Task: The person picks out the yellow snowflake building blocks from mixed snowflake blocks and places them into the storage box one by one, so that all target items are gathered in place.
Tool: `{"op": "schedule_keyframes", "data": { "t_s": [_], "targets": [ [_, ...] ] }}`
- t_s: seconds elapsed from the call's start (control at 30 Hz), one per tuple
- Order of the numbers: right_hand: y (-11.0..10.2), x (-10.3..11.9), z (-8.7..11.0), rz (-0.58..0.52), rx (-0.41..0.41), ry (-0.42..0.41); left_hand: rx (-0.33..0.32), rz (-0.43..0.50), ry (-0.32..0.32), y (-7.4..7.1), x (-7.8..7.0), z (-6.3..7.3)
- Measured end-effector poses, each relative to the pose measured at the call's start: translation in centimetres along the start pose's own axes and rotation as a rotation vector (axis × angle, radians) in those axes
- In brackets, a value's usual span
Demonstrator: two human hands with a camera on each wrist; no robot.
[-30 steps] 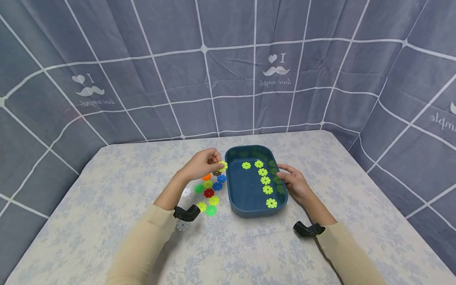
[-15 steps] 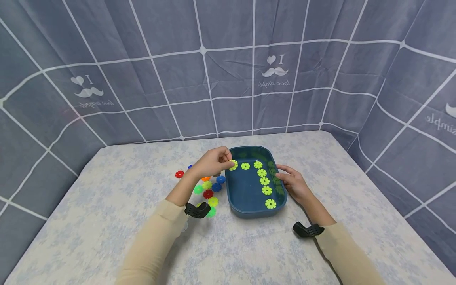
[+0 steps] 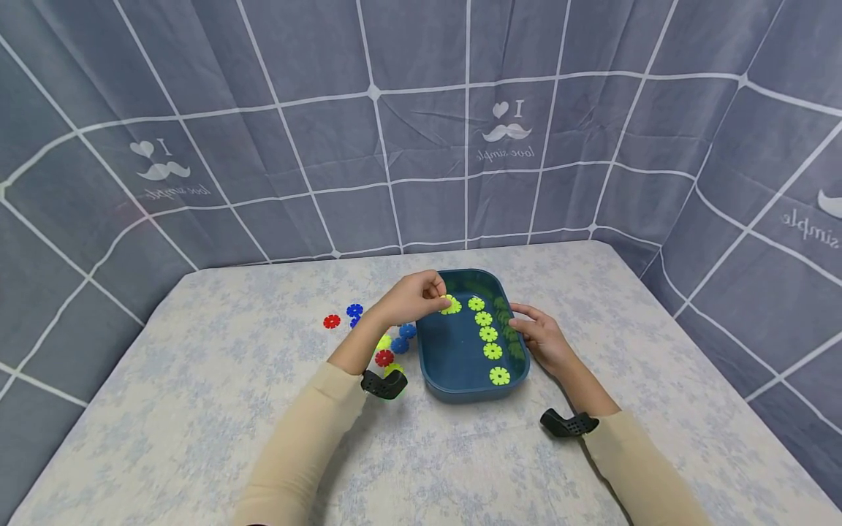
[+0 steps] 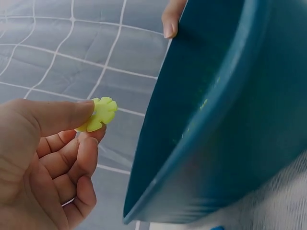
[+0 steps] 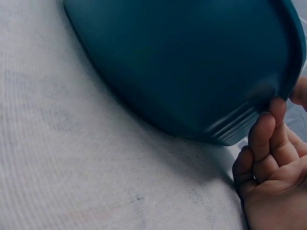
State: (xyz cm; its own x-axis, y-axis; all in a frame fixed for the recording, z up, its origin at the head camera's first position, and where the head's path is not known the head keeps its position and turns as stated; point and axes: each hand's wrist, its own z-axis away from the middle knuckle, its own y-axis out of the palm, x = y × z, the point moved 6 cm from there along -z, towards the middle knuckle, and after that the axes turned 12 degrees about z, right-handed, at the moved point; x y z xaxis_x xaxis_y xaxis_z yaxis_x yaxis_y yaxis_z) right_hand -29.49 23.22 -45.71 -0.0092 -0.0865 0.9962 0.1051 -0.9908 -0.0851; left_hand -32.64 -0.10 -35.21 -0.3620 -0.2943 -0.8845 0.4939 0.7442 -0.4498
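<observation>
My left hand [image 3: 411,298] pinches a yellow-green snowflake disc [image 4: 104,112] between thumb and fingers, as the left wrist view shows. In the head view that hand is over the far left part of a dark teal plastic bin [image 3: 454,354]. A column of yellow-green snowflake discs [image 3: 488,334] lies on the bin's floor near its right side; the held disc overlaps the spot at the far left, so what lies beneath is partly hidden. My right hand [image 3: 546,336] grips the bin's right wall, thumb over the rim and fingers against the ribbed outside [image 5: 240,117].
Loose snowflake discs lie on the table left of the bin: blue [image 3: 400,345], red [image 3: 384,358], another red [image 3: 332,321] and others partly hidden under my left arm. A patterned cloth covers the table [image 3: 197,409]. A grey-blue curtain [image 3: 421,146] hangs behind it.
My left hand has moved right, from beside the bin's left rim to over its inside, carrying the snowflake disc. The right hand keeps its hold on the bin, which stays nearly in place.
</observation>
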Motion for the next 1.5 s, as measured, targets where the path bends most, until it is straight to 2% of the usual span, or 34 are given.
{"op": "schedule_keyframes", "data": {
  "t_s": [0.2,0.4,0.77,0.97,1.27,1.5],
  "targets": [
    [0.0,-0.1,-0.1,0.004,0.004,0.006,0.001,0.021,-0.002,0.8,0.0,-1.1],
    [-0.2,0.1,0.0,-0.004,0.002,0.004,0.036,-0.015,0.013,1.8,-0.2,-2.6],
    [-0.1,0.0,-0.1,0.001,0.012,-0.004,0.077,-0.052,-0.014,3.3,-0.1,-4.4],
    [-0.1,-0.1,-0.3,0.006,0.001,-0.002,0.076,-0.092,-0.058,3.9,0.7,-4.9],
    [0.0,-0.3,-0.3,0.012,0.002,-0.001,-0.009,-0.048,-0.14,3.9,2.3,-5.1],
    [0.0,-0.3,-0.3,0.001,-0.009,0.002,0.001,-0.16,-0.176,4.8,3.8,-5.3]
  ]
}}
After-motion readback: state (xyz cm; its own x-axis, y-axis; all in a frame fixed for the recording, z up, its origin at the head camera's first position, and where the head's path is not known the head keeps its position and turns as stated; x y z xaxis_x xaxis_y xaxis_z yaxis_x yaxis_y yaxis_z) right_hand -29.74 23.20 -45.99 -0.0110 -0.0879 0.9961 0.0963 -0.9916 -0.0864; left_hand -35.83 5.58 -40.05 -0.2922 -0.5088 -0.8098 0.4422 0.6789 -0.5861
